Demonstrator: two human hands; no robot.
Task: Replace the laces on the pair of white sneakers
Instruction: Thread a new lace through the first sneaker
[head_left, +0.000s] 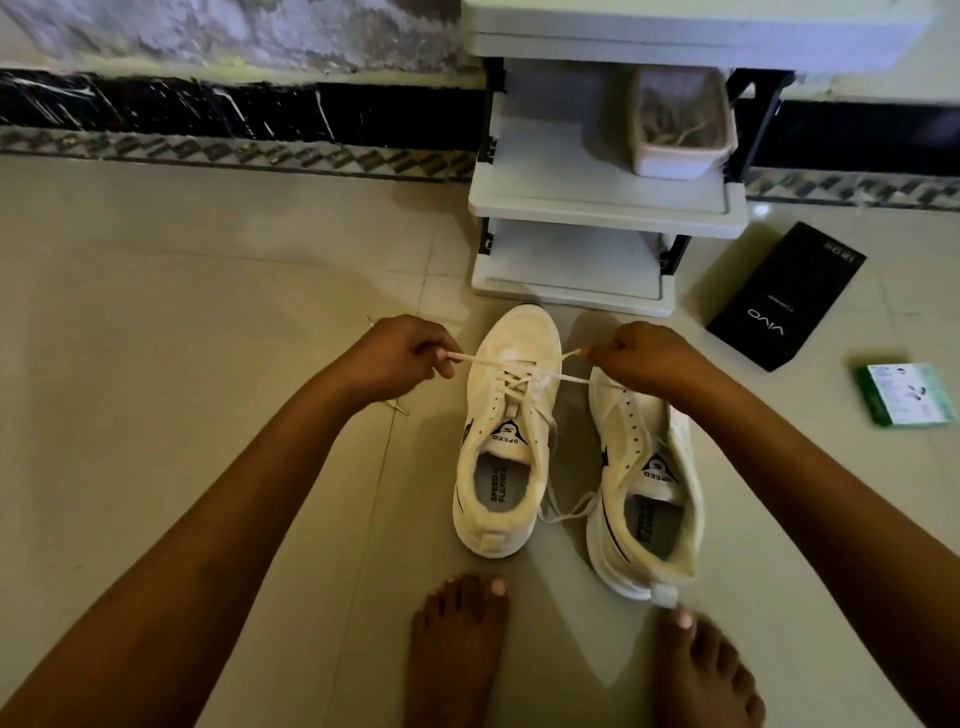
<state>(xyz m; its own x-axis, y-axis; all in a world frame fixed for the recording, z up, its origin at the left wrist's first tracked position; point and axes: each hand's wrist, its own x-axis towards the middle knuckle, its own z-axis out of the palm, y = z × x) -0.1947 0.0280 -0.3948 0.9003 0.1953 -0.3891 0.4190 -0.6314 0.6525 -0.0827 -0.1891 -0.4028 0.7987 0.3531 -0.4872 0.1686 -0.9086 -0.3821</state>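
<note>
While both sneakers stand side by side on the tiled floor (208, 312), toes toward a white shelf unit (597, 208), the left sneaker (506, 441) carries a partly threaded lace (511, 376). Left hand (400, 356) and right hand (641, 358) each pinch one lace end, drawn sideways. Right sneaker (644, 483) shows bare eyelets.

Both hands (400, 358) (641, 358) pinch lace (519, 382) ends over left sneaker (506, 431).
</note>
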